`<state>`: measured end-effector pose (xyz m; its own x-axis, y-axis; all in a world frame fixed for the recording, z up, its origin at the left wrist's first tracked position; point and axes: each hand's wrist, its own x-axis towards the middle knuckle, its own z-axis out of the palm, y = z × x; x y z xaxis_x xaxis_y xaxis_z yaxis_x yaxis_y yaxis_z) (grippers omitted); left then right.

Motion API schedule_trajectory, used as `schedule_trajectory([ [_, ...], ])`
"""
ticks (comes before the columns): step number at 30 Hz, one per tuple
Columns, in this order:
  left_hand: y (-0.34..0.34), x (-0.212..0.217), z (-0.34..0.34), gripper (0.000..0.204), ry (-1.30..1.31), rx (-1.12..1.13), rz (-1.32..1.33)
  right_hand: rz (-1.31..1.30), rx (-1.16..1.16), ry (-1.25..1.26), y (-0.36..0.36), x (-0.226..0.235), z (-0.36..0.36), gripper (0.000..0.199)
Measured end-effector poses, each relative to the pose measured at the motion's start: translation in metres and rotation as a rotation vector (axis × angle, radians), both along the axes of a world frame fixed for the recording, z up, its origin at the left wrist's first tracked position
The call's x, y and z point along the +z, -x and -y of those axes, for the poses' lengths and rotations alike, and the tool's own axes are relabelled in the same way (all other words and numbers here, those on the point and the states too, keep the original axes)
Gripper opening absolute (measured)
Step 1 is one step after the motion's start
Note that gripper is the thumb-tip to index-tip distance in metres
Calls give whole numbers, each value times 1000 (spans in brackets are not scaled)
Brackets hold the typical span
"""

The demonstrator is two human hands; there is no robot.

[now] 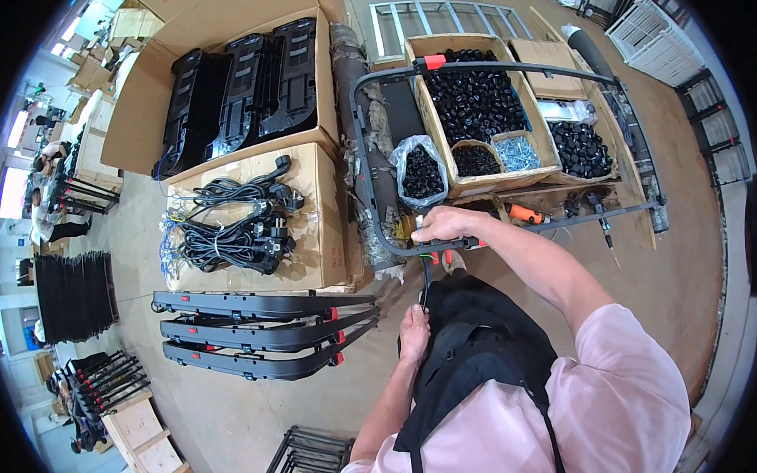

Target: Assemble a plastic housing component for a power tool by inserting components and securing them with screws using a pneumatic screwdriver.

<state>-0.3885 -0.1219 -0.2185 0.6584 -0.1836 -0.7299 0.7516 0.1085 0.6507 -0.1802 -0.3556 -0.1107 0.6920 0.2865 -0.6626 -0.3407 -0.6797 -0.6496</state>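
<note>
A black tubular frame point(523, 67) with rounded corners and red pieces lies across the bench in front of me. My right hand point(447, 224) is closed above its near bar, close to the near left corner. Something small and pale shows at its fingertips; I cannot make out what it is. Below that bar my left hand point(413, 331) is closed around a black cable point(427, 278) that runs up to the frame. Small green and red bits show where the cable meets the bar.
Open boxes of black caps point(474, 95) and silver screws point(517, 153) sit inside the frame, beside a bag of small black parts point(421, 175). An orange-handled tool point(526, 214) lies nearby. Leftward are bundled power cords point(236, 229), curved black bars point(257, 334) and a carton of black panels point(285, 81).
</note>
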Motion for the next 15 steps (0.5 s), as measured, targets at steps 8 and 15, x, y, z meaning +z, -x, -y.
schedule_trajectory([
  [8,-30,43,18,31,-139,-191,377,220,-1058,-443,-21,-64,15,34],
  [15,-49,45,21,25,-98,-379,162,446,-783,-296,-32,-84,17,39],
])
